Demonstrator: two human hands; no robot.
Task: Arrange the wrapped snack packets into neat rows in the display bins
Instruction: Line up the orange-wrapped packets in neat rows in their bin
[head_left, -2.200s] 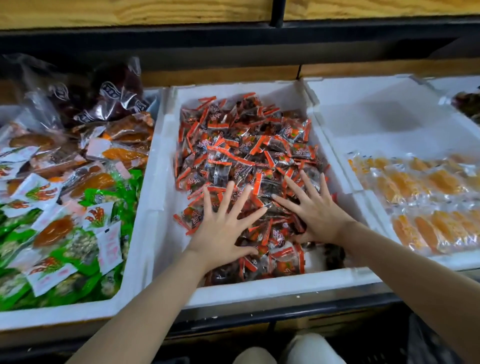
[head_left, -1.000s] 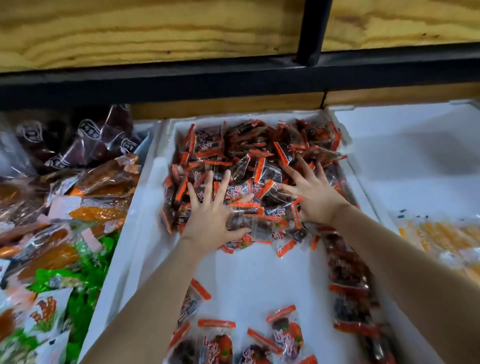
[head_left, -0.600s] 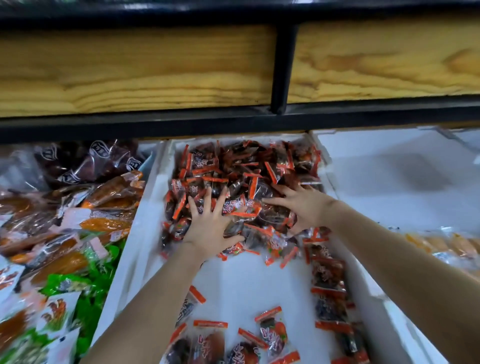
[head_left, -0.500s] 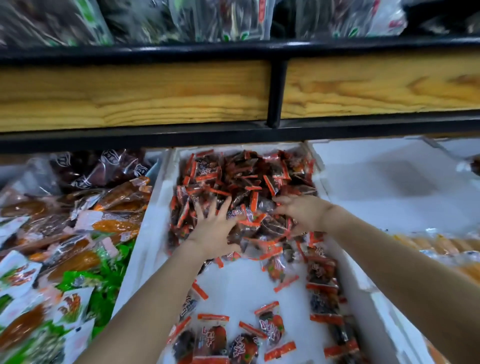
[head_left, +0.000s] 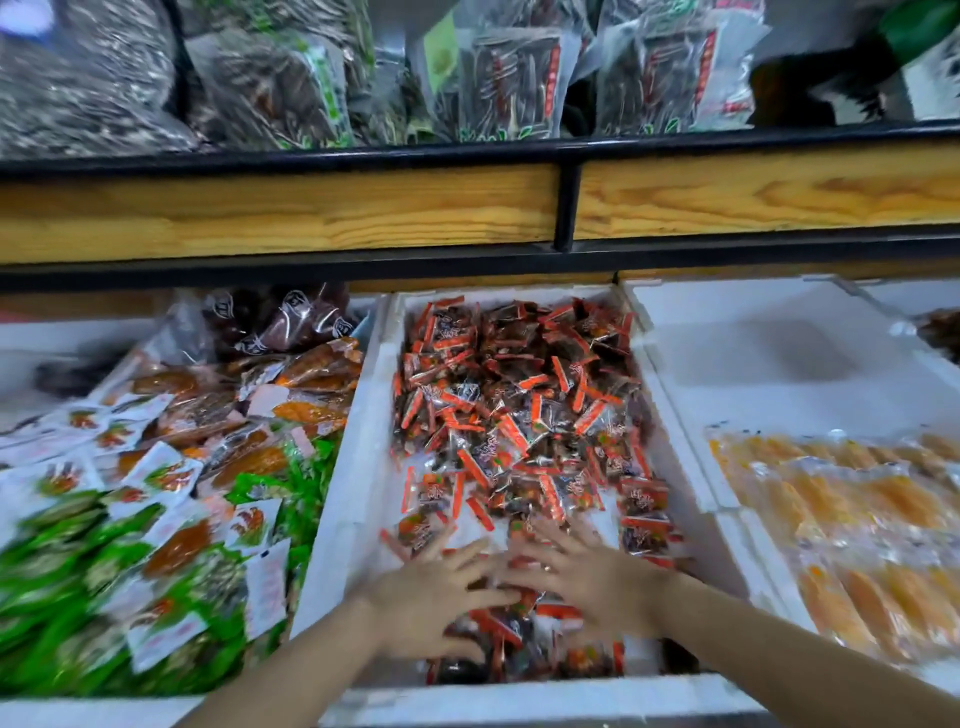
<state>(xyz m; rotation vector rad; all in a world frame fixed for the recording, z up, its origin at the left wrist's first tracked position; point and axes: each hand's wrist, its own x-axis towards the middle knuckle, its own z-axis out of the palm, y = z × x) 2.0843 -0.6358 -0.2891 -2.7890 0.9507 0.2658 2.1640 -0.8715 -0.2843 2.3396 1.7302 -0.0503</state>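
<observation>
Middle display bin (head_left: 358, 441), centre of the frame, white-walled, between a left-hand bin of green and white packets (head_left: 104, 545) and a right-hand bin (head_left: 779, 364) with a bare far floor and yellow packets (head_left: 857, 509) at its near end. Compared with half a second earlier, the view takes in more of what lies above: the wooden shelf board (head_left: 285, 213) now lies across the upper middle of the frame, and dark bags (head_left: 509, 83) on the shelf above it are in view at the top.

The main pile of orange-edged snack packets (head_left: 519, 405) fills the far two thirds of the middle bin, reaching its back wall. Both hands, earlier pressed against this pile, have come back to the near end of the bin at the lower centre and are now well apart from it.

The left hand (head_left: 431, 597) lies flat with fingers spread wide, pointing right and up. The right hand (head_left: 587, 577) is likewise spread wide, fingers pointing left and up. The two sets of fingertips meet over a smaller cluster of near packets (head_left: 524, 639), which lie under and just below both palms against the bin's front wall. Neither hand grips a packet; both are blurred by motion.
</observation>
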